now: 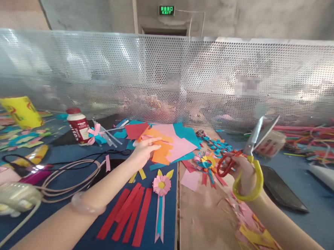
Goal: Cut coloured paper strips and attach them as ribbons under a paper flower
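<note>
My left hand (146,151) reaches to the pile at the middle, its fingers on an orange paper sheet (161,155); whether they pinch it is hard to tell. Pink sheets (179,148), a red sheet (135,130) and blue sheets lie around it. In my right hand (244,173) are scissors (250,147) with yellow and red handles, blades apart and pointing up. Nearer me lie several red strips (143,218) and a pink paper rosette (161,184) with a yellow centre and ribbon tails. A second, multicoloured rosette (207,163) lies right of the pile.
At the left stand a red-and-white bottle (78,127) and a yellow container (22,112), with coiled cables (67,175) nearer me. A dark phone (282,188) lies right of my right hand. Paper scraps (255,236) are under my right forearm. A perforated metal screen (159,64) runs behind.
</note>
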A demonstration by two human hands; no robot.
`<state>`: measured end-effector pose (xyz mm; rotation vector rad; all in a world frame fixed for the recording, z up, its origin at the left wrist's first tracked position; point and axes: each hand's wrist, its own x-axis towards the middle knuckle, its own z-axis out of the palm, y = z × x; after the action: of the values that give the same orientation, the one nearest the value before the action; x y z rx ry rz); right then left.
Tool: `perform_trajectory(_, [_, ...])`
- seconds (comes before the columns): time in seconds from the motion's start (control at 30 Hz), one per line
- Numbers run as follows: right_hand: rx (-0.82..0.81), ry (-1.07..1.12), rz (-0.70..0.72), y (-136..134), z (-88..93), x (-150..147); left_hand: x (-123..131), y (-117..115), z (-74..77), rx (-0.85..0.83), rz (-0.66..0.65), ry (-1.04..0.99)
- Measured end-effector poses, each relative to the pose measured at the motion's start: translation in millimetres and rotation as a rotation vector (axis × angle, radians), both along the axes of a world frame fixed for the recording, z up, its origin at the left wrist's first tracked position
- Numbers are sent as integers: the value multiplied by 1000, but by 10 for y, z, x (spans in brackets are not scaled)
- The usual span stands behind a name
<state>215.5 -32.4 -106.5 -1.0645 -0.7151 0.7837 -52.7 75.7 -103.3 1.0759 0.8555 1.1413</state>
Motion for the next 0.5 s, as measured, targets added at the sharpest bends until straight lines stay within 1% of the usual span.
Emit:
perform_trajectory(0.13, [2, 13, 7, 18, -22, 25, 1, 10, -22, 83, 8, 64])
perform_trajectory(0.27, [19, -67, 71, 50, -66, 90, -18, 47, -64, 133, -1, 129])
perform_trajectory(0.33, [-36, -129, 87, 65, -80, 137, -31, 65, -88, 146, -3, 181])
perform_trajectory(0.4, [-144, -207, 110, 72, -89, 175, -40, 77, -106, 173, 0, 241])
perform_trajectory(0.47, [-231, -296, 167, 76, -102, 193, -42, 80, -113, 202, 10, 294])
perform_trajectory(0.5, [-246, -344, 199, 79, -112, 192, -41, 77, -112, 208, 13, 309])
